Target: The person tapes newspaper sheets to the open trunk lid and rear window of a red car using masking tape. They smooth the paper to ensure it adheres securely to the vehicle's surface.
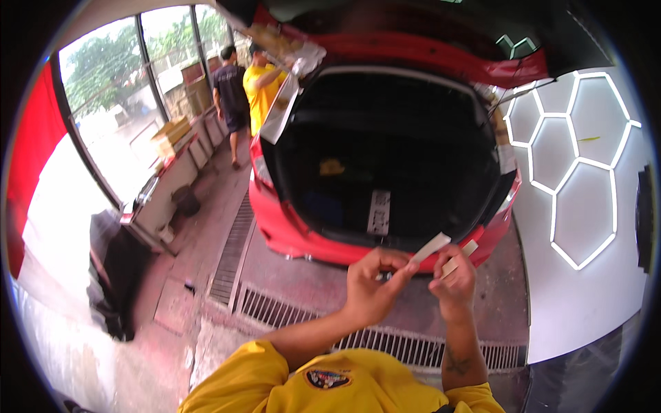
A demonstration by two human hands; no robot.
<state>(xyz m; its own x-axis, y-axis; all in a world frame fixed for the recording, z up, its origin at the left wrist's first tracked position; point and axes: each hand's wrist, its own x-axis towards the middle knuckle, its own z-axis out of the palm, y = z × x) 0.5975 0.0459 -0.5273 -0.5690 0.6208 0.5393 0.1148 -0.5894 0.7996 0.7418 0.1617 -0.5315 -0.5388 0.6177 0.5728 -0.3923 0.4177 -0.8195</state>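
Observation:
In front of the open back of a red car (289,234), both my hands are raised close together. My left hand (375,289) pinches a pale, tape-like strip (432,248) between thumb and fingers, and its free end points up to the right. Beside it, my right hand (456,283) has its fingers curled round another pale length of strip (460,260). Whether the two lengths are joined, I cannot tell. A white licence plate (379,213) lies in the dark boot, beyond my hands.
The raised tailgate (427,55) hangs over the boot. A metal floor grate (289,313) crosses the floor before me. Left stand a person in yellow (258,93), touching covering on the car's side, and a person in dark clothes (228,89). A panel with hexagonal lights (558,296) is right.

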